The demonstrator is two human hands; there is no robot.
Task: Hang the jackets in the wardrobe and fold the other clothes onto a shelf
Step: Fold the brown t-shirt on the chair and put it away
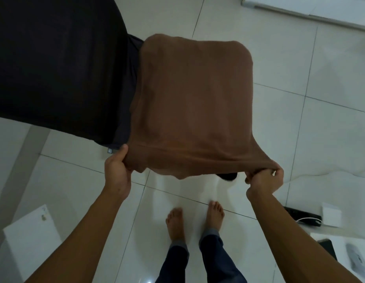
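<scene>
The left hand [118,172] and the right hand [265,180] each pinch a near corner of a brown garment [194,107], held flat above the tiled floor [300,119] with its long axis running away from the person. A black cloth [55,64] lies along its left edge, and bare feet [175,223] stand below.

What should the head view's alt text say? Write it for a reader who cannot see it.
Both hands, left hand and right hand, grip the near edge of a brown garment held out above a white tiled floor. A black cloth hangs at the left.
</scene>
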